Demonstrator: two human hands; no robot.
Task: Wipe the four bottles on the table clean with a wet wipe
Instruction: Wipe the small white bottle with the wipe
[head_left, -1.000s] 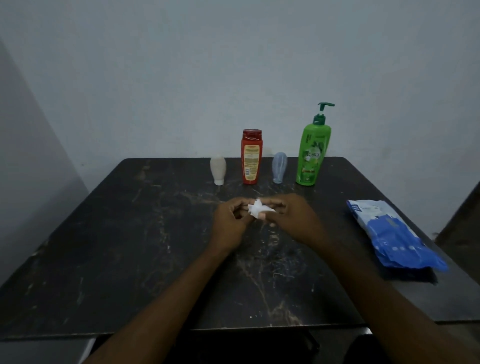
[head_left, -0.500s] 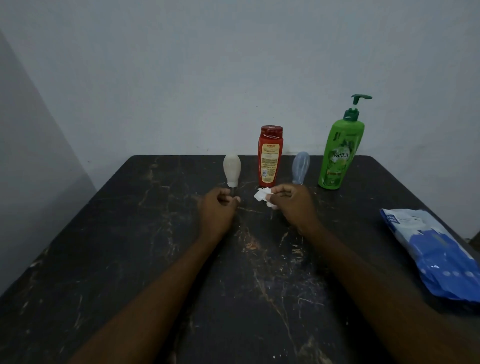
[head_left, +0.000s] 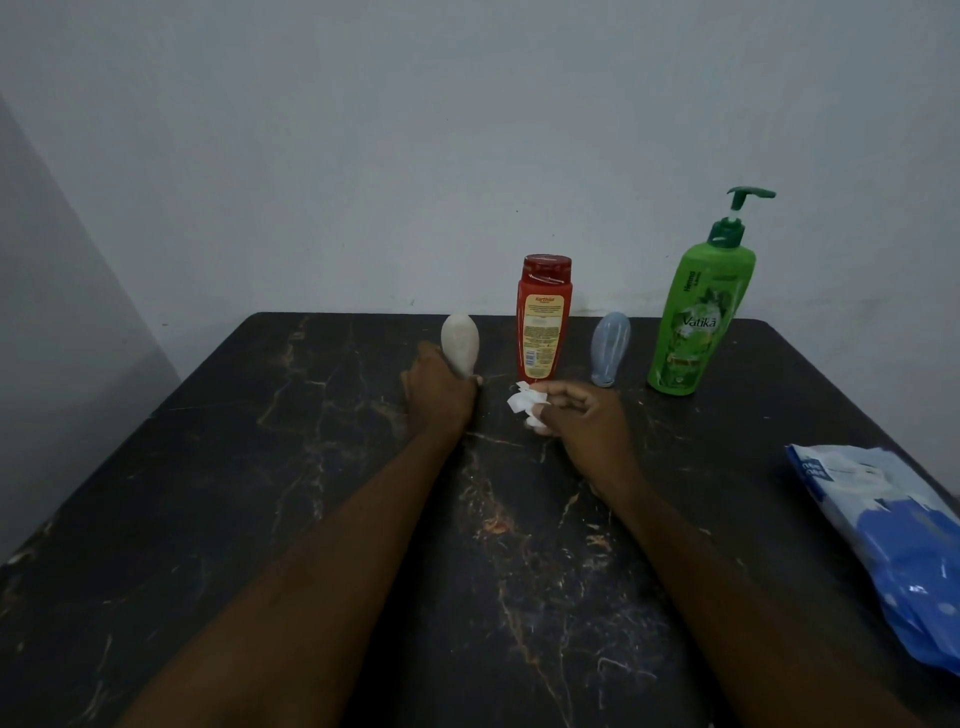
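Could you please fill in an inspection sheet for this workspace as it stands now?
Surface: dark table with pale marble-like veins, looks dry.
Job's things: white bottle, red bottle, blue-grey bottle and green pump bottle stand in a row near the back edge; crumpled white wipe is just in front of the red bottle.
Clutter: blue and white wipe pack lies flat at the right edge.
Grips: left hand holds the white bottle by its lower end; right hand pinches the wipe.
Cables: nothing seen.
Surroundings: plain pale wall behind the table.
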